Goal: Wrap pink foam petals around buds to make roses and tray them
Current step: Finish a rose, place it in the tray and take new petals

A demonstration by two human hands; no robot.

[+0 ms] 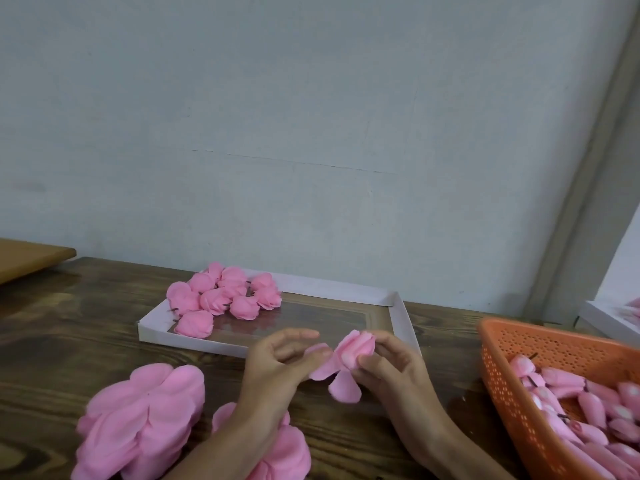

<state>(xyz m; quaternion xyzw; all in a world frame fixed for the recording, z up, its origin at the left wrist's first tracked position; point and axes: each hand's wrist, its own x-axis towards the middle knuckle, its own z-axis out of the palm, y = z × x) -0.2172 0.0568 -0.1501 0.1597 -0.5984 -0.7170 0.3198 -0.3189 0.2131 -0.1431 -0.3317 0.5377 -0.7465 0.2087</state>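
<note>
Up front, finished roses [221,299] fill the white tray's [401,320] left end; buds [575,407] crowd the orange basket [498,386].

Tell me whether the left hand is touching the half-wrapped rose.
Touching. The head view shows the left hand pinching a loose petal of the half-wrapped rose, which the right hand grips.
</note>
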